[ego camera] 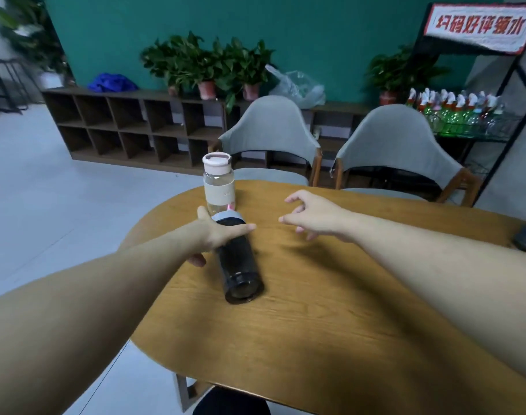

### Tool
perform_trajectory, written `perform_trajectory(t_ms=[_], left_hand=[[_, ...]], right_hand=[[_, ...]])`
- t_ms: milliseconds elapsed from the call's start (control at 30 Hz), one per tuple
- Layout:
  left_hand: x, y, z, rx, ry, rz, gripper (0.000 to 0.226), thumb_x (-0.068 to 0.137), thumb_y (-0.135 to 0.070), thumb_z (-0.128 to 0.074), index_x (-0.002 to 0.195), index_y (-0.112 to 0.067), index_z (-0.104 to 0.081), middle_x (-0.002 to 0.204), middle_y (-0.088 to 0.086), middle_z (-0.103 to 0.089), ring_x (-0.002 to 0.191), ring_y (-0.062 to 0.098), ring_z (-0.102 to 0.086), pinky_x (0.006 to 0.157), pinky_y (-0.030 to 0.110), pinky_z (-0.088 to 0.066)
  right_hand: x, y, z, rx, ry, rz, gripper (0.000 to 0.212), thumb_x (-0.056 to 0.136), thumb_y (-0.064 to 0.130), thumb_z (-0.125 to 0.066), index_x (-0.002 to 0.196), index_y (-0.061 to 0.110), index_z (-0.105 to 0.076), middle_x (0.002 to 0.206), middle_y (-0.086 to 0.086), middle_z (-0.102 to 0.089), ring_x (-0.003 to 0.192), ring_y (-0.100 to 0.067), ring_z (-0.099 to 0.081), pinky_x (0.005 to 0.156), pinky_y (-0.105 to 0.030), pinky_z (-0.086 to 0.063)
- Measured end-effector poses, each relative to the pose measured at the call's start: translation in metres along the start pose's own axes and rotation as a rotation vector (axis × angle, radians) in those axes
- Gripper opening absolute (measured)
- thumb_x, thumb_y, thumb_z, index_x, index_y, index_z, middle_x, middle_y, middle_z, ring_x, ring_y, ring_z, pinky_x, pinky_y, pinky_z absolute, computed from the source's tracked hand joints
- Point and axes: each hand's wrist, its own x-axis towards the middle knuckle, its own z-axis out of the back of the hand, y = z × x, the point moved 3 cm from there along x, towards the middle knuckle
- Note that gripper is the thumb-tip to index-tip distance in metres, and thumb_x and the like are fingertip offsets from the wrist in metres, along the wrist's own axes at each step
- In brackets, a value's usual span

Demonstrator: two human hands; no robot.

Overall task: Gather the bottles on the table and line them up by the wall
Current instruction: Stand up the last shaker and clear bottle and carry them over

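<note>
Left hand (217, 233) wraps the upper body of a dark bottle (241, 265), tilted on the table (345, 310); right hand (312, 215) hovers spread and empty. Beyond the left hand stands a clear bottle (219, 184). Both look rigid, smooth, possibly slippery; grip mid-body.

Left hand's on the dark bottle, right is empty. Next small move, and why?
Probably close the left hand fully around the dark bottle and lift it. Its fingers already wrap the bottle near the cap, and the bottle lies tilted on the table. The right hand hovers open and empty, so it could go next for the clear bottle standing upright just behind.
</note>
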Motion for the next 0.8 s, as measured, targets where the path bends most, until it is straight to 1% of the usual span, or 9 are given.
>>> perform_trajectory(t_ms=[167,267,333,400,533,600,667,733,800], left_hand=[[0.018,0.006,-0.02,-0.196,0.047,0.046,0.129,0.069,-0.067,-0.078,0.157,-0.037,0.012,0.154,0.019,-0.037,0.12,0.043,-0.057,0.091,0.055,-0.056],[0.033,0.012,-0.024,-0.26,0.062,0.051,0.129,0.072,-0.053,-0.083,0.157,-0.038,0.013,0.141,0.018,-0.045,0.104,0.037,-0.062,0.079,0.05,-0.056],[0.042,0.019,-0.022,-0.334,0.068,0.064,0.121,0.074,-0.044,-0.083,0.156,-0.037,0.006,0.116,0.01,-0.052,0.087,0.028,-0.06,0.071,0.044,-0.056],[0.052,0.028,-0.016,-0.39,0.074,0.083,0.113,0.073,-0.042,-0.082,0.153,-0.034,-0.004,0.104,0.006,-0.051,0.087,0.026,-0.06,0.07,0.042,-0.057],[0.07,0.05,0.007,-0.474,0.065,0.129,0.095,0.068,-0.045,-0.086,0.138,-0.024,-0.025,0.113,0.011,-0.055,0.094,0.027,-0.065,0.061,0.038,-0.057],[0.08,0.061,0.021,-0.527,0.051,0.148,0.091,0.066,-0.045,-0.087,0.134,-0.02,-0.032,0.118,0.012,-0.056,0.093,0.028,-0.066,0.059,0.037,-0.06],[0.09,0.07,0.033,-0.556,0.06,0.147,0.097,0.059,-0.046,-0.09,0.136,-0.017,-0.039,0.124,0.014,-0.058,0.094,0.029,-0.068,0.051,0.033,-0.058],[0.1,0.078,0.043,-0.567,0.09,0.145,0.108,0.047,-0.049,-0.092,0.138,-0.018,-0.045,0.126,0.013,-0.062,0.099,0.029,-0.07,0.055,0.034,-0.059],[0.108,0.083,0.048,-0.559,0.121,0.134,0.103,0.047,-0.05,-0.092,0.136,-0.018,-0.05,0.125,0.011,-0.066,0.101,0.028,-0.072,0.066,0.038,-0.063]], right_hand=[[0.051,0.023,-0.022,0.013,-0.04,0.012,0.055,0.095,0.033,-0.068,0.143,0.02,-0.045,0.106,-0.004,-0.062,0.092,-0.019,-0.065,0.081,-0.041,-0.061],[0.078,0.031,-0.033,0.045,-0.075,0.004,0.057,0.093,0.038,-0.069,0.142,0.021,-0.045,0.097,-0.001,-0.061,0.09,-0.02,-0.063,0.083,-0.041,-0.06],[0.094,0.035,-0.042,0.079,-0.076,-0.001,0.061,0.091,0.04,-0.071,0.142,0.02,-0.044,0.097,-0.005,-0.061,0.087,-0.018,-0.059,0.086,-0.044,-0.059],[0.112,0.037,-0.05,0.122,-0.086,-0.009,0.066,0.088,0.043,-0.074,0.142,0.02,-0.043,0.098,-0.004,-0.058,0.088,-0.018,-0.056,0.091,-0.046,-0.057],[0.148,0.042,-0.065,0.154,-0.125,0.001,0.089,0.08,0.05,-0.079,0.151,0.018,-0.037,0.116,-0.002,-0.052,0.102,-0.019,-0.055,0.094,-0.04,-0.051],[0.162,0.045,-0.073,0.161,-0.12,-0.004,0.098,0.078,0.05,-0.081,0.155,0.017,-0.03,0.139,-0.008,-0.052,0.123,-0.024,-0.054,0.101,-0.039,-0.046],[0.174,0.049,-0.081,0.175,-0.116,-0.012,0.107,0.077,0.048,-0.084,0.158,0.017,-0.023,0.158,-0.009,-0.041,0.14,-0.029,-0.044,0.108,-0.04,-0.039],[0.185,0.053,-0.09,0.23,-0.116,-0.013,0.113,0.073,0.046,-0.088,0.158,0.018,-0.02,0.159,-0.008,-0.039,0.142,-0.029,-0.042,0.109,-0.041,-0.038],[0.197,0.056,-0.099,0.331,-0.128,0.001,0.111,0.067,0.044,-0.092,0.153,0.019,-0.027,0.152,-0.005,-0.046,0.136,-0.027,-0.047,0.106,-0.041,-0.044]])
